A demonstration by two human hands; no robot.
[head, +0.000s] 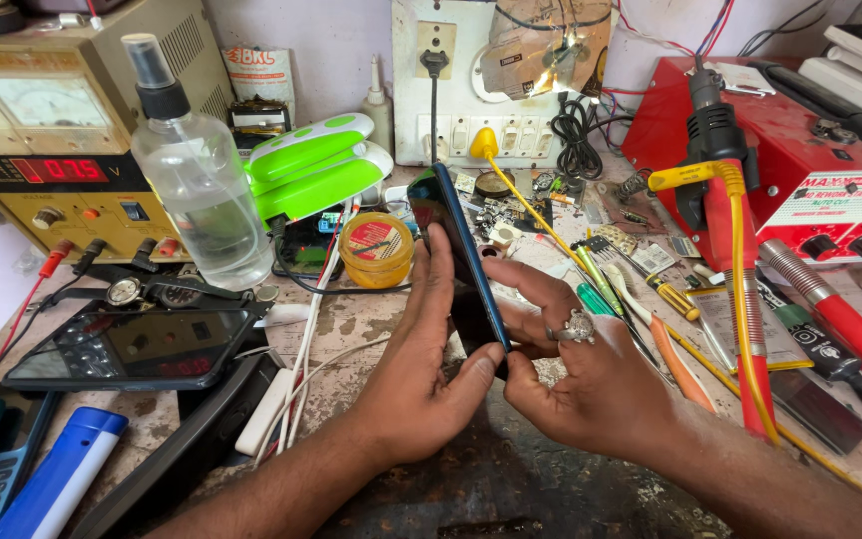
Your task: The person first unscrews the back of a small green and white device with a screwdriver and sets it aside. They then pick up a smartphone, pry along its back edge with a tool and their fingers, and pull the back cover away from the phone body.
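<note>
A dark blue smartphone (456, 235) stands on edge above the workbench, held between both hands. My left hand (421, 369) wraps its left face, thumb pressed to the lower edge. My right hand (576, 374), wearing a silver ring, grips the phone's right side near the bottom, fingers curled behind it. The phone's screen side is turned away and hidden.
A clear spray bottle (197, 190) and a power supply (52, 150) stand at left, a yellow paste tin (376, 250) behind the phone. A red soldering station (800, 160), screwdrivers (641, 289) and a red-handled tool (740, 299) crowd the right. Dark devices (132, 349) lie front left.
</note>
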